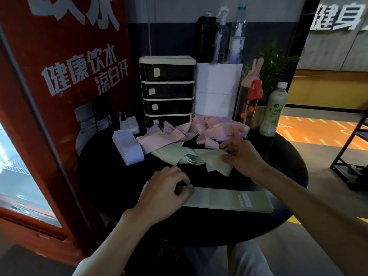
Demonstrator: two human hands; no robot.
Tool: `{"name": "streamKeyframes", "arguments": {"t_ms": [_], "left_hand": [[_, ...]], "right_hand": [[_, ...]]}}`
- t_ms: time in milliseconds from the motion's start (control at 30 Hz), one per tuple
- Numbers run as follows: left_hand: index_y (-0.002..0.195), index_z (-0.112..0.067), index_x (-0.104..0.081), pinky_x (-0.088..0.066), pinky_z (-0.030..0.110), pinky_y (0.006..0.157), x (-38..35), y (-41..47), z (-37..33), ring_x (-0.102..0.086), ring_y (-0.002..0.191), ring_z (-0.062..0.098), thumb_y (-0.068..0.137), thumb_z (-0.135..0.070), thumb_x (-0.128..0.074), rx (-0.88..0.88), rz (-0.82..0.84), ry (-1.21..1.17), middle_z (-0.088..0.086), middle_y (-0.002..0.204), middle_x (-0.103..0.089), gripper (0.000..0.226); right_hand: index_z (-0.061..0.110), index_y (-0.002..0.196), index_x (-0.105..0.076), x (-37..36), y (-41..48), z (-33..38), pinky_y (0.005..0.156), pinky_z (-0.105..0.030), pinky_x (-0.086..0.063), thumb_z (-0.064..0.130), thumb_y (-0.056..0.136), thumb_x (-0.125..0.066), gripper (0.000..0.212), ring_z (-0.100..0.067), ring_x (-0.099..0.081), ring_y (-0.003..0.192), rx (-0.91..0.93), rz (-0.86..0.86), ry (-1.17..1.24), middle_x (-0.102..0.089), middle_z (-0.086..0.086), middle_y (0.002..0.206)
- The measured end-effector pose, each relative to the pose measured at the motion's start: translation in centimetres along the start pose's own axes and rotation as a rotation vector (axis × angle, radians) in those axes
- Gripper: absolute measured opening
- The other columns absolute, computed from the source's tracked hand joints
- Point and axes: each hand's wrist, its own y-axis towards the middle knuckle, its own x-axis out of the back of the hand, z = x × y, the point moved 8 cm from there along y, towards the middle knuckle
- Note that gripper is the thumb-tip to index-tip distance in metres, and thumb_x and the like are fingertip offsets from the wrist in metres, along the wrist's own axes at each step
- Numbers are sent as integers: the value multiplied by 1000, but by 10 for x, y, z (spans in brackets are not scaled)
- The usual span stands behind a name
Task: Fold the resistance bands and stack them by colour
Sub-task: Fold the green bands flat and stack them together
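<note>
A flat stack of folded green bands [229, 200] lies along the near edge of the round black table [103, 176]. My left hand [165, 192] rests on its left end with fingers curled, pinching the top band. My right hand [243, 154] grips a loose green band [213, 159] from a crumpled green heap [175, 154] in the middle. Behind it lies a tangle of pink and purple bands [201, 129]. A folded stack of pale blue-lilac bands [128, 146] sits at the left.
A black drawer unit [167, 88] and a white box [218, 90] stand at the back, with bottles on top. Two bottles [273, 110] and a plant are at the back right. A white power strip [129, 122] lies back left. A red cabinet borders the left side.
</note>
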Motion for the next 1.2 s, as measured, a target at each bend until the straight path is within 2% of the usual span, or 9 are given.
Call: {"name": "streamKeyframes", "arguments": {"t_ms": [267, 367, 467, 533, 633, 733, 867, 1100, 1200], "left_hand": [[84, -20, -65, -46, 28, 77, 36, 48, -38, -53, 85, 5, 89, -19, -63, -120, -77, -97, -11, 85, -58, 6], [100, -15, -70, -40, 9, 78, 44, 70, -47, -54, 88, -7, 92, -13, -66, -98, -107, -233, -15, 90, -59, 10], [119, -19, -67, -45, 14, 90, 37, 90, -48, -58, 101, -8, 94, -22, -65, -4, 7, -367, -12, 107, -65, 25], [101, -28, -70, -47, 20, 82, 33, 94, -51, -59, 89, -5, 94, -24, -66, -9, 79, -388, -17, 94, -65, 9], [73, -21, -64, -40, 24, 62, 39, 94, -57, -49, 61, 2, 92, -24, -68, -23, 65, -392, -15, 65, -54, 20], [84, -6, -70, -42, 20, 58, 48, 94, -60, -52, 62, 8, 92, -14, -67, 15, 54, -483, 4, 73, -61, 12], [86, -14, -73, -43, 21, 60, 59, 93, -60, -54, 66, 12, 91, -11, -67, 11, 49, -480, 15, 77, -63, 8], [86, -9, -70, -41, 13, 60, 91, 88, -27, -52, 66, 3, 92, -6, -65, 81, -134, -443, 9, 77, -66, 8], [87, -10, -68, -44, 19, 62, 97, 87, -13, -52, 65, 3, 94, -7, -63, 78, -151, -361, 8, 78, -65, 9]], "right_hand": [[6, 108, -65, 20, -18, 59, 68, -5, -45, -12, 84, -62, 30, 12, -62, 78, 231, 46, 73, -67, 5, 93], [4, 115, -63, 24, -22, 71, 68, -6, -45, -10, 86, -62, 32, 10, -62, 73, 261, 80, 91, -71, -2, 93], [11, 117, -61, 31, -25, 82, 73, -13, -46, -3, 86, -65, 34, 7, -62, 76, 288, 75, 117, -75, 1, 90], [17, 116, -61, 36, -25, 86, 76, -19, -45, 2, 85, -68, 35, 4, -62, 78, 310, 57, 94, -75, 6, 87], [23, 112, -59, 42, -25, 87, 78, -26, -46, 5, 84, -71, 36, 0, -62, 77, 322, 43, 81, -75, 8, 85], [23, 115, -57, 41, -27, 86, 74, -24, -45, 7, 85, -71, 36, 0, -64, 76, 298, 95, 137, -75, 6, 81], [17, 122, -56, 36, -32, 81, 67, -16, -47, 10, 87, -71, 39, 0, -63, 71, 230, 175, 170, -72, 3, 76], [20, 106, -69, 35, -38, 71, 75, -23, -58, 10, 88, -68, 20, -7, -71, 86, 165, 263, 149, -75, 6, 96], [17, 98, -71, 42, -36, 70, 77, -21, -56, 8, 88, -68, 14, -8, -71, 89, 168, 259, 108, -75, 6, 96]]}}
